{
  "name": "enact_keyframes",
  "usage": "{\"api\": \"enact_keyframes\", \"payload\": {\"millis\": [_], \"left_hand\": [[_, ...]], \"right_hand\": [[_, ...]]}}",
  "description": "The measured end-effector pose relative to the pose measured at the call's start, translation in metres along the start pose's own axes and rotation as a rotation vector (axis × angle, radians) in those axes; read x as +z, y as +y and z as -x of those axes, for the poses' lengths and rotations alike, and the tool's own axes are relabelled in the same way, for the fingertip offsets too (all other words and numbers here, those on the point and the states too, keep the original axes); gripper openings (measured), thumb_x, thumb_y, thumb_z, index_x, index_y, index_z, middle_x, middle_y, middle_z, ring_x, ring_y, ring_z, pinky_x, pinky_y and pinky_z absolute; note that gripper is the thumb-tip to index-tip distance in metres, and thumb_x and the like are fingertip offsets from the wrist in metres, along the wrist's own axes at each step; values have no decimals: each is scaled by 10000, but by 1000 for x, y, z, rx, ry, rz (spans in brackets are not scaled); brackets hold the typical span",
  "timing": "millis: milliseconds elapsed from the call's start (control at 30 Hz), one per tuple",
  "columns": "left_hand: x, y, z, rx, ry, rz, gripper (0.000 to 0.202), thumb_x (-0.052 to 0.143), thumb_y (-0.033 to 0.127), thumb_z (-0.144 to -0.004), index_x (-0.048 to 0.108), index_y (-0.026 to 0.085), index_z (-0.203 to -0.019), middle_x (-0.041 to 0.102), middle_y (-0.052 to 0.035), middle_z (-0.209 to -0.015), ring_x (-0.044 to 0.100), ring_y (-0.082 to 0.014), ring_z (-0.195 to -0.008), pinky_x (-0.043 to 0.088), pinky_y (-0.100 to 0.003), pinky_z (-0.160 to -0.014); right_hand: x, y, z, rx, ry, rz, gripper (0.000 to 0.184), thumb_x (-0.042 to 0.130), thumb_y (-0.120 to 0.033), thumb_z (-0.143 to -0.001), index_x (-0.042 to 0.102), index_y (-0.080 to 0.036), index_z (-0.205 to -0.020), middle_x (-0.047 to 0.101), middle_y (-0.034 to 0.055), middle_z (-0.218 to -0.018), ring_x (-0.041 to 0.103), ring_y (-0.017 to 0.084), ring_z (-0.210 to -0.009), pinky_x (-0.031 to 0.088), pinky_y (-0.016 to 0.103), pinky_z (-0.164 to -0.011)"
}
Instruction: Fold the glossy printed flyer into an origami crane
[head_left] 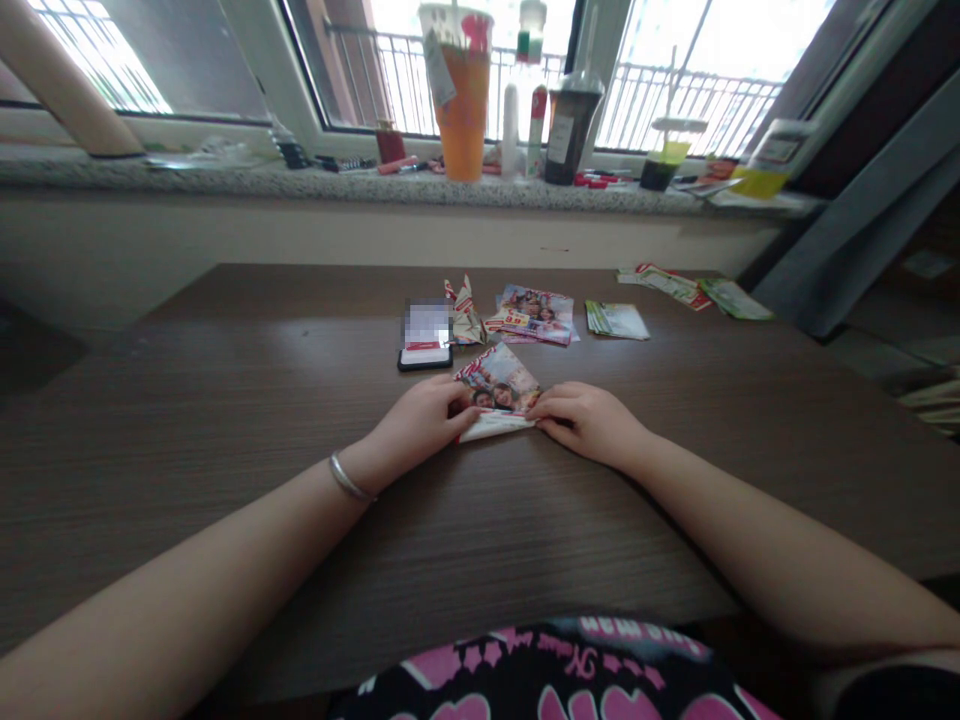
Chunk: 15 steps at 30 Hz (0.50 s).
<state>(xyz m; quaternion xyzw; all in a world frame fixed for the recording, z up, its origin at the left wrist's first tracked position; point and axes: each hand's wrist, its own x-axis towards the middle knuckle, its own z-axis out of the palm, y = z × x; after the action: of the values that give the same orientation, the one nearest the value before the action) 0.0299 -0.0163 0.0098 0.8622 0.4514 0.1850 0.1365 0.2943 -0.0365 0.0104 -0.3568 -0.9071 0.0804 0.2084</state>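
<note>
A printed colour leaflet (499, 388) lies on the brown wooden table (225, 420), its near edge folded up into a white strip. My left hand (420, 420) rests on the leaflet's left corner with fingers curled, pinching the fold. My right hand (585, 415) presses the right end of the same fold with curled fingers. A silver bangle (346, 480) sits on my left wrist.
A phone (425, 340) lies just beyond the leaflet. A folded paper shape (465, 312), more leaflets (534, 315), a small stack (616, 320) and further papers (697, 290) lie farther back. On the windowsill (225, 180) stand an orange drink cup (459, 95), bottles and a dark cup (570, 125).
</note>
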Motion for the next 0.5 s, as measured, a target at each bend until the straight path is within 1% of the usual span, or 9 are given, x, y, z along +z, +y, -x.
{"api": "enact_keyframes", "payload": {"millis": [300,500], "left_hand": [[3,-1,1,32,49,-17,261,547,387,-873,565,176,-720,515,-21,-806,499,-149,-706,389,-273,-638],[4,-2,1,21,48,1,224,558,367,-865,569,177,-748,511,-27,-852,505,-159,-748,422,-291,-687]], "right_hand": [[2,2,0,-12,6,14,210,554,-241,-911,725,-241,-1032,707,63,-1036,627,189,-956,501,351,-858],[2,2,-1,-36,6,39,199,534,-245,-923,712,-234,-1012,707,57,-1027,622,187,-943,496,341,-845]]}}
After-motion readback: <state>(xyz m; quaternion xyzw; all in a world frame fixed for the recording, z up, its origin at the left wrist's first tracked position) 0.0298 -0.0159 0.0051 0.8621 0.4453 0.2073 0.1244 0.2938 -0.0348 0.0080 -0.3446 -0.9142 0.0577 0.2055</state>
